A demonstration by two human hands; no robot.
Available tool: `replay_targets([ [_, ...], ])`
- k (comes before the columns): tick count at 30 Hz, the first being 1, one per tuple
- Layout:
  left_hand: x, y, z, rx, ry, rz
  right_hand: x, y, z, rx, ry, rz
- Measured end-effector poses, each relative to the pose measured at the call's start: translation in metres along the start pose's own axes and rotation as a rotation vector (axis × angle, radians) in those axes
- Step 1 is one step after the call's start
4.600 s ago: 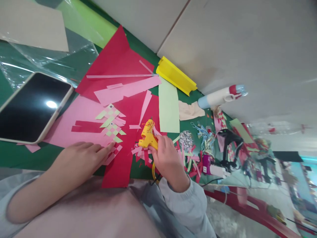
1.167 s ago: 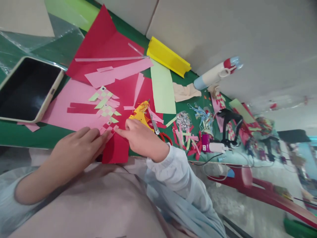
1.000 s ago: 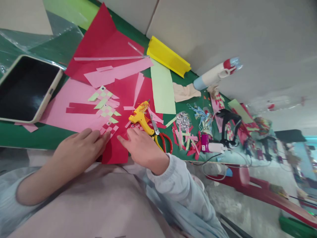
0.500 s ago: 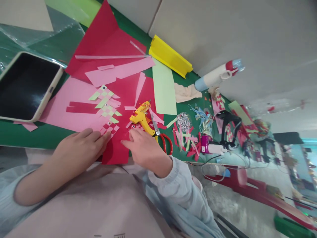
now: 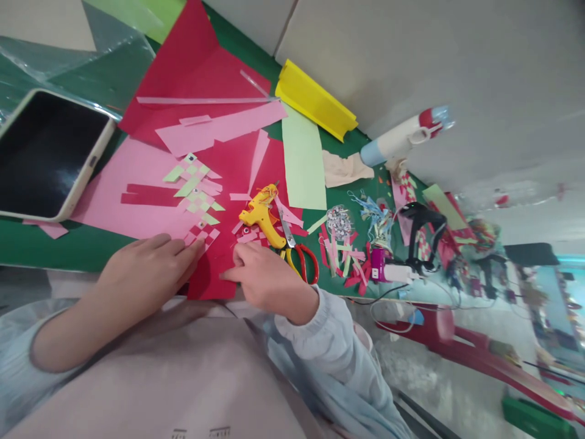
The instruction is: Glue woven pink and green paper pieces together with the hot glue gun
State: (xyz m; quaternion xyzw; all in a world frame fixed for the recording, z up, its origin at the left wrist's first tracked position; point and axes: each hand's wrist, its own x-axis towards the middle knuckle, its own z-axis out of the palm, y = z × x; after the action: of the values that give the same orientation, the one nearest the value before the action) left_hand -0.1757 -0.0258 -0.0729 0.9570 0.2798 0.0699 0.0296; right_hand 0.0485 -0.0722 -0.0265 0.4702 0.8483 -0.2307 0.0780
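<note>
My left hand (image 5: 148, 268) lies low over the paper, its fingers stretched out and their tips at a red-and-pink woven paper fish (image 5: 210, 236). My right hand (image 5: 269, 277) rests over the red paper (image 5: 212, 280), thumb and index finger apart, touching or just over a second red-and-pink woven fish (image 5: 252, 234), partly hidden. Above the left fingers lie two green-and-pink woven fish, an upper one (image 5: 192, 174) and a lower one (image 5: 200, 206). A yellow glue gun (image 5: 262, 216) and red-handled scissors (image 5: 301, 256) lie beside my right hand.
A phone (image 5: 50, 155) lies at the left. Pink strips (image 5: 219, 128), a pale green sheet (image 5: 304, 161) and a yellow trough-shaped piece (image 5: 315, 100) lie further back. To the right are paper scraps (image 5: 345, 259), a bag of googly eyes (image 5: 339, 222) and a bottle (image 5: 402, 139).
My right hand has shifted slightly down and left, uncovering more of the fish beside it. My left hand stays nearly in place. The view has tilted a little.
</note>
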Motion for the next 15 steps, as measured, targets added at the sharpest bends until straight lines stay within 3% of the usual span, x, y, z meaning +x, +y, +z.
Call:
replay_targets([
  [5, -0.002, 0.0, 0.001, 0.007, -0.001, -0.006, 0.003, 0.001, 0.001, -0.094, 0.064, 0.089],
  [9, -0.002, 0.001, 0.0, -0.01, -0.002, -0.015, -0.008, -0.001, 0.004, -0.029, -0.052, -0.028],
  [15, -0.001, 0.0, 0.0, 0.011, 0.028, -0.003, -0.009, 0.0, 0.004, -0.013, -0.007, 0.004],
])
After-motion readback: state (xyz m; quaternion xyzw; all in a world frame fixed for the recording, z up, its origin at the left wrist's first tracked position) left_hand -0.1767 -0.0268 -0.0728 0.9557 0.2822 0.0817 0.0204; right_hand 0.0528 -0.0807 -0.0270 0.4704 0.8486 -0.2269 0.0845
